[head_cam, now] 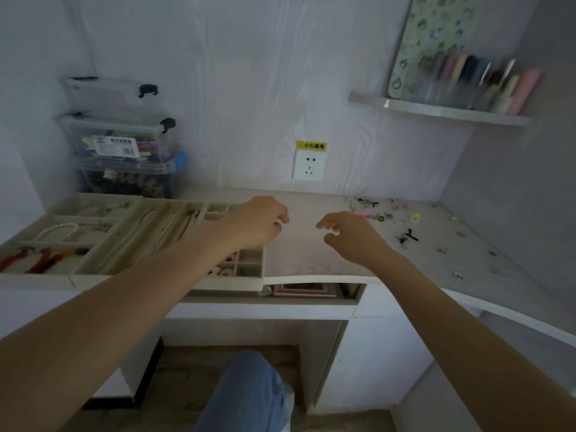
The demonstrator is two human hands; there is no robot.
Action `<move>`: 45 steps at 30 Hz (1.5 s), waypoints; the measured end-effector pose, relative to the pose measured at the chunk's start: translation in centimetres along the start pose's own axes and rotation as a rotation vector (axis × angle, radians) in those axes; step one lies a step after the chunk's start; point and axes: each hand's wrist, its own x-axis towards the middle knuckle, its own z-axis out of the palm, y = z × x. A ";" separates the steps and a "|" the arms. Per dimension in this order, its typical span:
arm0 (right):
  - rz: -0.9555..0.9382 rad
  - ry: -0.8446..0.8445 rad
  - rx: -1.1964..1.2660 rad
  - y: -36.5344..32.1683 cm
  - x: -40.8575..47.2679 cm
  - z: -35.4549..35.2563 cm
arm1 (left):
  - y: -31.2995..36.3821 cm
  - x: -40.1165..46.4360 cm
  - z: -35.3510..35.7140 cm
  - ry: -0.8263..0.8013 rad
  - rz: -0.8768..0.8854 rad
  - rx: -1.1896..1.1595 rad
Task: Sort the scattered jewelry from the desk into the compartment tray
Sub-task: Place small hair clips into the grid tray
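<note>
Both hands, left (255, 222) and right (349, 235), hover loosely curled and seemingly holding nothing over the pale wood-grain tabletop (299, 254), apparently between picks, so next calls for reaching right to the small scattered jewelry (405, 236), then carrying it left to the beige tray (93, 263).

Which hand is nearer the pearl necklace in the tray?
Left. The left hand hovers over the tray's right part, right of the pearl necklace; the right hand is farther right, over bare desk.
</note>
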 end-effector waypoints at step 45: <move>0.521 0.187 0.955 19.4 15.1 -2.1 | 7.6 28.3 10.5 -0.125 0.183 0.218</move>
